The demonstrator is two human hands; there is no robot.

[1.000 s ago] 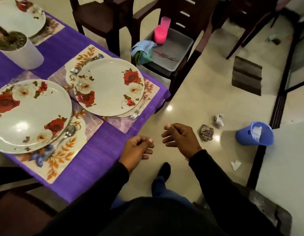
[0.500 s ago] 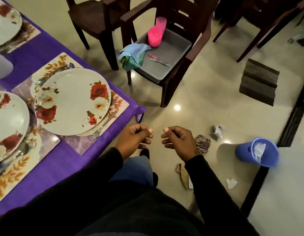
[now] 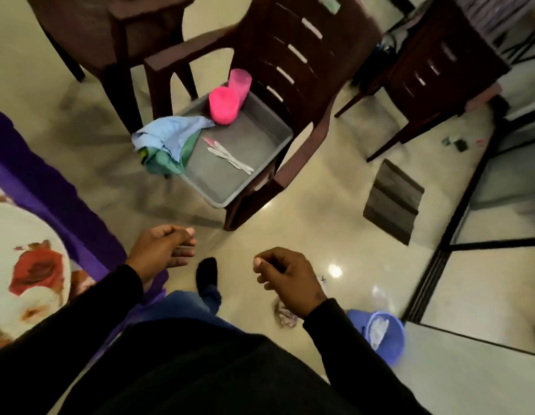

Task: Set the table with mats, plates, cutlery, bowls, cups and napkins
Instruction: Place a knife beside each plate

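A grey tub (image 3: 261, 151) sits on the seat of a dark brown chair (image 3: 305, 55) ahead of me. Inside it stand two pink cups (image 3: 224, 104), and cutlery (image 3: 227, 155) lies on its bottom. Blue and green napkins (image 3: 167, 142) hang over the tub's left rim. My left hand (image 3: 162, 251) and my right hand (image 3: 285, 277) hover empty above the floor with fingers loosely curled, well short of the tub. At the left edge, a rose-patterned plate (image 3: 23, 265) lies on the purple tablecloth (image 3: 50, 187).
A second brown chair (image 3: 110, 34) stands left of the tub's chair, a third (image 3: 434, 67) at the right. A dark mat (image 3: 393, 200), a tipped blue bin (image 3: 380, 333) and crumpled scraps (image 3: 285, 316) lie on the shiny floor. My foot (image 3: 206, 272) is between my hands.
The view has swung right and closer to the chair with the tub, so most of the table has left the frame. My hands have drifted apart, both empty.
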